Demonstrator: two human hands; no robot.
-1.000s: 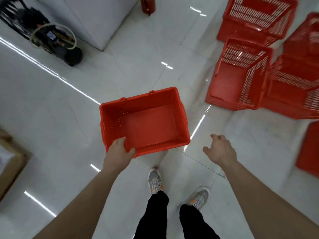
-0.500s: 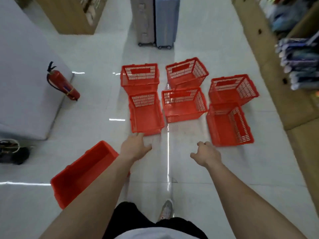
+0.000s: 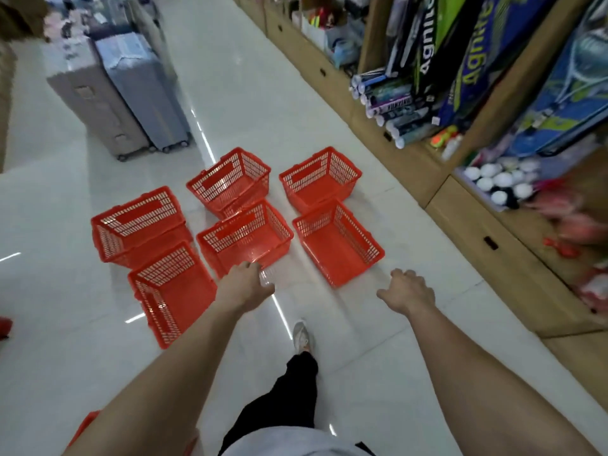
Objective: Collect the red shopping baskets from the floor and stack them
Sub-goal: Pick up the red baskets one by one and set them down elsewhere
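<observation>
Several red shopping baskets lie grouped on the white floor ahead. The middle near basket (image 3: 245, 240) sits just beyond my left hand (image 3: 245, 287), whose fingers reach its front rim and hold nothing. A basket on its side (image 3: 172, 291) lies to the left of that hand. Another basket (image 3: 337, 240) lies ahead of my right hand (image 3: 406, 292), which hovers empty with fingers loosely curled. A corner of one more red basket (image 3: 84, 429) shows at the bottom left, beside my arm.
Two upright suitcases (image 3: 131, 93) stand at the back left. Wooden shelving with drawers (image 3: 487, 238) and stocked goods runs along the right side. My legs and one shoe (image 3: 301, 337) are below. A red object (image 3: 5, 325) peeks in at the left edge.
My left hand let go of the basket it carried, now down at my left. The view swung toward the basket group, and both hands moved forward toward the nearest baskets.
</observation>
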